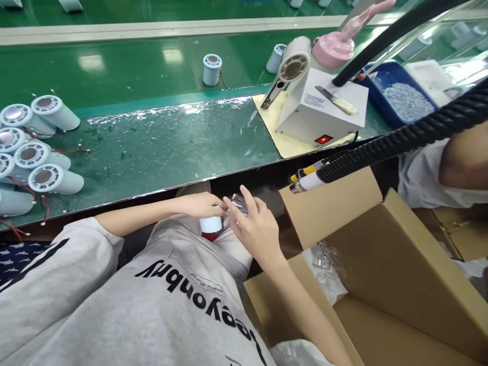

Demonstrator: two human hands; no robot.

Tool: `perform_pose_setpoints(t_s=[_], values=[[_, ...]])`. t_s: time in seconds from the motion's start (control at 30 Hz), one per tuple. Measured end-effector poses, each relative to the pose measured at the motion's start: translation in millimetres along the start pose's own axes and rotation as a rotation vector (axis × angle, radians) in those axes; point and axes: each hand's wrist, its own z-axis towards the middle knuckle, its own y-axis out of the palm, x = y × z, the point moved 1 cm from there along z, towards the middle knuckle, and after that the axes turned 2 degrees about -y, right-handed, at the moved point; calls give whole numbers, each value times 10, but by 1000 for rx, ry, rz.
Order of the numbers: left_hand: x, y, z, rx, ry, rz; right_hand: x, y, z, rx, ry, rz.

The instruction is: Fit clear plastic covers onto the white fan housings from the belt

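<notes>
In my lap, my left hand (204, 205) is closed on a pale blue cylinder (211, 224), its fingers curled over the upper end. Something red (209, 236) shows at the cylinder's lower end. Close beside it, my right hand (256, 223) grips a clear plastic piece (239, 203) between thumb and fingers, with the index finger raised. The clear piece is right by the left fingertips; whether it touches the cylinder is hard to see.
Wired pale blue cylinders (57, 179) lie piled on the green bench (160, 147) at left. A white machine (324, 112) stands at right, near a blue tray (400, 91). Clear parts lie in an open cardboard box (400, 264); a black corrugated hose (412, 132) hangs above. Another person's arm (463, 157) is at far right.
</notes>
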Motion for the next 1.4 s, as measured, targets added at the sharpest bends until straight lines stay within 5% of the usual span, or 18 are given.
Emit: perform_pose_setpoints(t_s=[0.17, 0.37, 0.67, 0.83, 1.03, 1.13, 1.27, 1.4], values=[[97, 48, -108, 317, 160, 181, 57, -1, 0, -203, 242, 372], [-103, 66, -20, 467, 425, -66, 99, -86, -72, -9, 408, 838], [-298, 198, 18, 464, 374, -222, -41, -10, -172, 130, 328, 676], [-338, 159, 5, 394, 517, 11, 7, -74, -155, 154, 489, 916], [-284, 170, -46, 228, 521, -141, 100, -31, -166, 221, 729, 1279], [-205, 210, -93, 170, 446, -358, 134, -19, -192, 198, 587, 1290], [-141, 249, -147, 111, 305, -610, 125, -51, -258, 129, 282, 963], [-149, 248, -181, 82, 208, -639, 95, -67, -327, 136, 186, 874]])
